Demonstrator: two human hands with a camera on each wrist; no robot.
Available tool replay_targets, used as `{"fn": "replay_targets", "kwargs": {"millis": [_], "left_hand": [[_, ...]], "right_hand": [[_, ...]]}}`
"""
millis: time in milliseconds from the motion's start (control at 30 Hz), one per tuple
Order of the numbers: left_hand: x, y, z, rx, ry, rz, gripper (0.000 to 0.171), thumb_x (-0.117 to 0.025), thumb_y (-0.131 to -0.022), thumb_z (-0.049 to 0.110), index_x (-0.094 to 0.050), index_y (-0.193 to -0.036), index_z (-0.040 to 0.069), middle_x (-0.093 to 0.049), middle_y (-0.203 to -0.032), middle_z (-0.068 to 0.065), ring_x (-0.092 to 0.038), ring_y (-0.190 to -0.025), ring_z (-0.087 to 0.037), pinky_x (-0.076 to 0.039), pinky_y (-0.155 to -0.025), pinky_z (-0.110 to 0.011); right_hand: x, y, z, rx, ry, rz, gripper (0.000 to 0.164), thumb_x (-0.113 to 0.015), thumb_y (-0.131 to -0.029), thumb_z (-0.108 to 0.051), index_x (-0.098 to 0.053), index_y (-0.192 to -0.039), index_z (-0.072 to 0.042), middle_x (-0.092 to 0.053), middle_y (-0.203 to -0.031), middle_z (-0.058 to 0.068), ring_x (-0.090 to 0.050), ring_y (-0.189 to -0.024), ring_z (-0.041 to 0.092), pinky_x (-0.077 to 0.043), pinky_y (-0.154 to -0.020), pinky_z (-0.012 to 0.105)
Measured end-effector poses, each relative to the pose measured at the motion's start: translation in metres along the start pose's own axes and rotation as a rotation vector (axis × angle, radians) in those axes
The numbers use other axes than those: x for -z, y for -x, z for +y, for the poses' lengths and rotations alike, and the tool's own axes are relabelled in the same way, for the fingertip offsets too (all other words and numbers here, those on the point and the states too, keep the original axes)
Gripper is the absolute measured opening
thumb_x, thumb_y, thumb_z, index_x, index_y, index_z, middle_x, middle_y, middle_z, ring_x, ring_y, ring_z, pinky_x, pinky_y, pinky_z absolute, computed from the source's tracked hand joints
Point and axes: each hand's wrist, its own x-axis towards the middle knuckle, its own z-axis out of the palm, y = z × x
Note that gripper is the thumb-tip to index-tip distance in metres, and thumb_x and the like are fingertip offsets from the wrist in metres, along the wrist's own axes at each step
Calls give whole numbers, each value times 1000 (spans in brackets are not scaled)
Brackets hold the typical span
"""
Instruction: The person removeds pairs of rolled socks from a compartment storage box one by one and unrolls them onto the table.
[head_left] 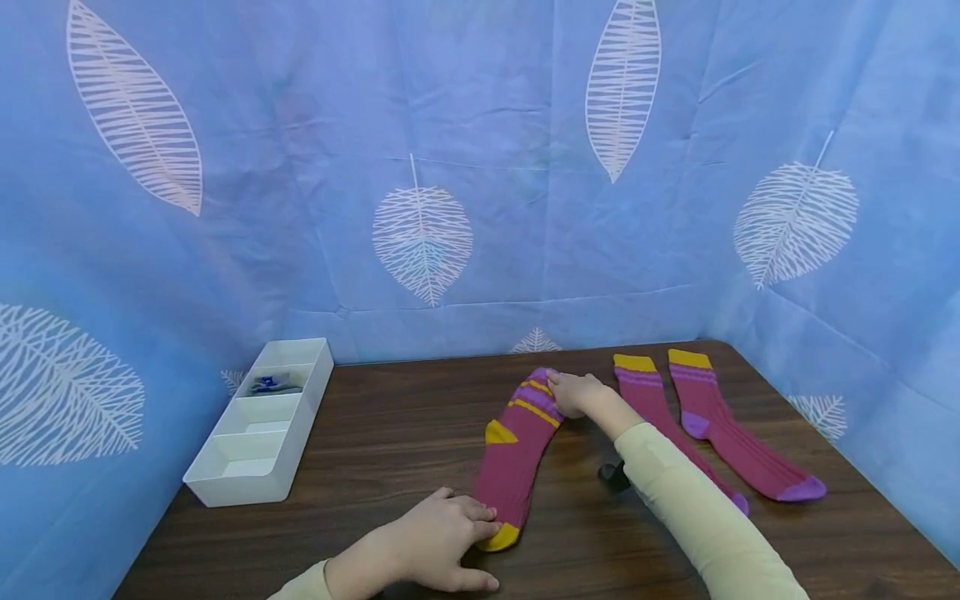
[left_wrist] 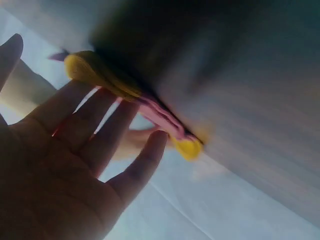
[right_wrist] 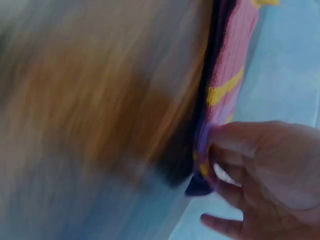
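Note:
A maroon sock with a yellow heel and toe and a purple, yellow-striped cuff lies lengthwise at the middle of the table. My left hand is at its toe, fingers extended and touching the yellow part; the left wrist view shows those fingertips along the sock's edge. At the far end, my right hand pinches the purple cuff between thumb and fingers. Two more maroon socks, a near one and an outer one, lie to the right with yellow cuffs and purple toes. My right forearm partly covers the nearer.
A white divided tray stands at the table's left, with small blue-and-clear packets in one compartment. A small black object shows beneath the right forearm. Blue leaf-patterned cloth hangs behind the dark wooden table.

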Motion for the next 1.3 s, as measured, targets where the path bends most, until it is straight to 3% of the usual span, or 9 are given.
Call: {"fn": "replay_targets", "kwargs": {"millis": [167, 467, 833, 1033, 1300], "left_hand": [[1, -26, 24, -65, -85, -55, 70, -45, -90, 70, -54, -140, 21, -55, -141, 5, -54, -126, -9, -50, -96, -37], [6, -70, 44, -121, -72, -165, 70, -47, -90, 69, -43, -147, 29, -50, -144, 15, -52, -118, -1, -46, -83, -24], [10, -135, 74, -39, -48, -360, 77, -54, -89, 64, -9, -149, 53, -29, -153, 24, -37, -131, 4, -44, -92, -24], [12, -156, 88, -38, -122, -372, 73, -53, -89, 65, -8, -147, 58, -24, -155, 24, -32, -133, 5, -42, -98, -25], [17, -171, 89, -59, -60, -346, 75, -53, -90, 64, -8, -149, 53, -18, -156, 26, -30, -138, 1, -42, -101, -23]], "right_hand": [[-2, -3, 15, 55, 48, 24, 56, -42, -105, -28, -25, -155, -10, -15, -165, 8, -16, -152, 29, -20, -118, 59], [-11, -7, 34, 113, 106, 141, 54, -46, -103, -32, -31, -154, -18, -26, -161, 9, -19, -150, 33, -21, -115, 63], [-14, -4, 59, 43, 97, 186, 56, -52, -100, -34, -34, -153, -24, -43, -152, 12, -27, -146, 38, -23, -114, 64], [-13, -4, 67, 8, 75, 210, 60, -53, -99, -36, -32, -153, -22, -56, -141, 14, -35, -142, 38, -30, -110, 62], [-18, -5, 86, 48, -134, 236, 57, -58, -98, -29, -39, -150, -16, -48, -145, 23, -34, -141, 44, -30, -107, 66]]}}
